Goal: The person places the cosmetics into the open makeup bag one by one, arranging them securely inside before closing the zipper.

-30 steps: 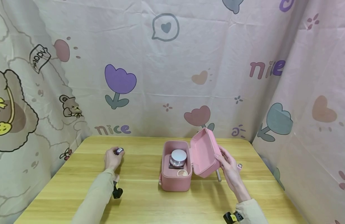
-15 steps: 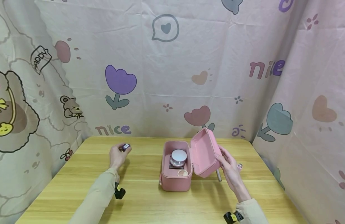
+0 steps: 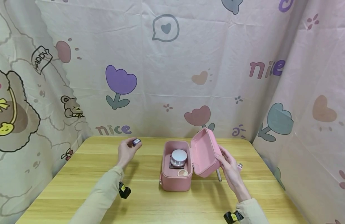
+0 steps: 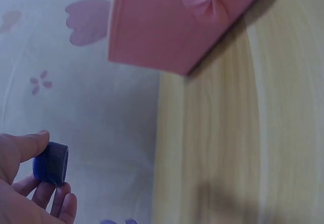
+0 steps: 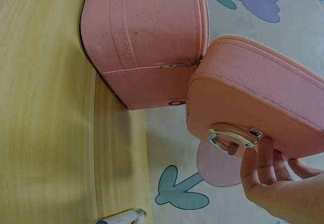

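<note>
In the head view my left hand [image 3: 126, 153] pinches a small dark blue round jar [image 3: 136, 142] above the left part of the table. The left wrist view shows the jar [image 4: 50, 163] between thumb and fingers. A pink zip case [image 3: 176, 184] stands with its lid [image 3: 204, 152] swung out to the right. My right hand [image 3: 229, 166] grips the lid's outer edge; in the right wrist view its fingers are beside the metal-ended handle [image 5: 233, 134]. Inside the case are a silver-lidded clear jar [image 3: 179, 156], a dark square item under it, and a round beige item [image 3: 182, 173].
A slim silver tube end [image 3: 218, 175] shows on the wooden table [image 3: 139, 199] under the lid. Behind my right hand, a small pink item with a shiny tip [image 3: 240, 166] is partly hidden. A printed curtain [image 3: 161, 77] hangs behind the table.
My left hand has moved right and farther back, carrying the small blue jar toward the case. The right hand and the lid have stayed in place.
</note>
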A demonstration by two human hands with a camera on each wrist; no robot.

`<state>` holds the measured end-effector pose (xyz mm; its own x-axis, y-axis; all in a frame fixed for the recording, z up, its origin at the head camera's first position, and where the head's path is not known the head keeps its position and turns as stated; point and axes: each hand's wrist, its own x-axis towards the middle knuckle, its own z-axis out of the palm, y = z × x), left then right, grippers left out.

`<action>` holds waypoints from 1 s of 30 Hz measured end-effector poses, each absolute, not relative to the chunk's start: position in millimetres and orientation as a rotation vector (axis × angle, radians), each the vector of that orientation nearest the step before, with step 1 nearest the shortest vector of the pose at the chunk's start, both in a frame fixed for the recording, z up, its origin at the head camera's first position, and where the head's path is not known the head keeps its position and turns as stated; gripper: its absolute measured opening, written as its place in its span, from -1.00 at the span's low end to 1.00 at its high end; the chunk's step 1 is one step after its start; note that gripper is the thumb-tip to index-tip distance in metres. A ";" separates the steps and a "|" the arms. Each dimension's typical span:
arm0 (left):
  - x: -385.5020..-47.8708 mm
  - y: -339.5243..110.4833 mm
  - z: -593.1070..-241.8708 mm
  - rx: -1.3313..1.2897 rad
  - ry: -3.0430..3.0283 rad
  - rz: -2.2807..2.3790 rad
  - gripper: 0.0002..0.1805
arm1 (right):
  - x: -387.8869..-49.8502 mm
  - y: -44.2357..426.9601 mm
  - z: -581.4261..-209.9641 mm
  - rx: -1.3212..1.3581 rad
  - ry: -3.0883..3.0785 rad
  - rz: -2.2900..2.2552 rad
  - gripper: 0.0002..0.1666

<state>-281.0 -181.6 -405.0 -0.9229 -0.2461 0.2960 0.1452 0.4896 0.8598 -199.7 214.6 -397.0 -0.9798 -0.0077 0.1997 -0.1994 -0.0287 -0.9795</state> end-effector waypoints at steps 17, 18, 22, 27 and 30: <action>-266.9 -136.4 -380.3 -0.156 -2.359 -1.518 -0.49 | -199.5 214.7 -397.2 0.233 -2.085 2.148 -0.32; -266.2 -134.0 -379.6 -0.165 -2.368 -1.522 -0.48 | -199.5 214.7 -397.2 0.233 -2.084 2.149 -0.32; -263.0 -123.8 -377.0 -0.220 -2.390 -1.529 -0.49 | -199.2 214.3 -397.0 0.235 -2.083 2.151 -0.31; -261.2 -109.8 -375.7 -0.283 -2.406 -1.549 -0.53 | -198.8 213.7 -396.8 0.238 -2.086 2.149 -0.32; -260.7 -101.0 -376.2 -0.307 -2.411 -1.571 -0.55 | -198.7 213.3 -396.6 0.237 -2.084 2.152 -0.32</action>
<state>-260.7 -101.0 -376.2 -0.9474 0.0409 0.3174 0.3069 0.3975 0.8648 -198.7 213.3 -396.6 -0.9782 -0.0112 0.2073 -0.2068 -0.0333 -0.9778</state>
